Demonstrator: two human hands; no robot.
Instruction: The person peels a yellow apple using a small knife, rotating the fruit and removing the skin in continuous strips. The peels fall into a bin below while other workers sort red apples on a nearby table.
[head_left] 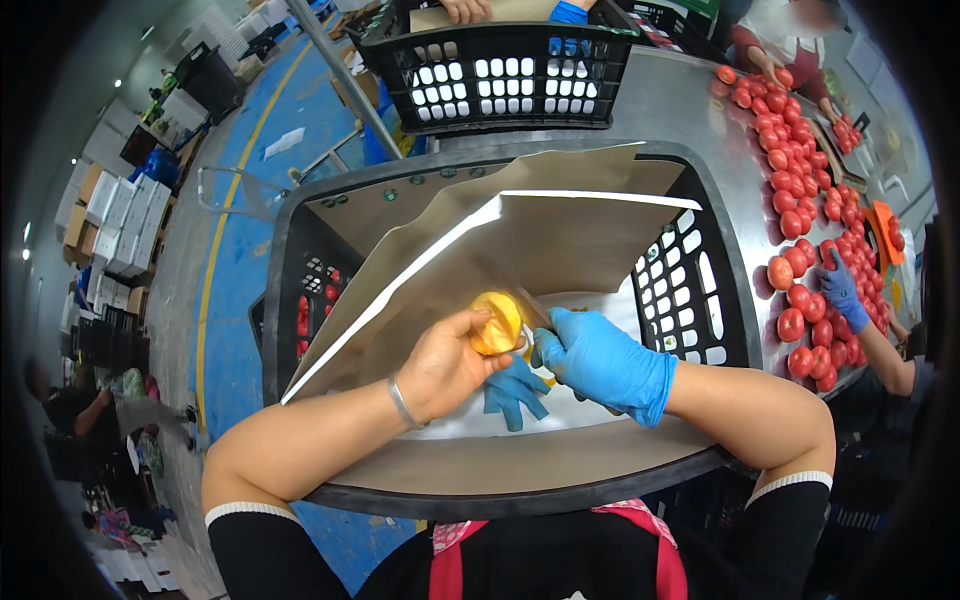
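Note:
My bare left hand [440, 365], with a metal bracelet at the wrist, holds a cut yellow fruit [497, 325] in its fingers. My right hand [610, 362], in a blue glove, is closed around what looks like a knife [535, 312]; its narrow blade points up beside the fruit, and most of the handle is hidden. Both hands are over a black plastic crate [735, 290] lined with brown cardboard. A loose blue glove [515, 393] lies inside on the white bottom, below the fruit. Behind my hands a large cardboard sheet [590, 235] with white edges stands tilted.
Many red tomatoes [790, 180] cover the steel table [690, 110] on the right. A co-worker's gloved hand [843, 290] reaches among them. Another black crate [505, 85] stands beyond mine, with someone's hands at its top. A metal pole [345, 80] rises at the far left.

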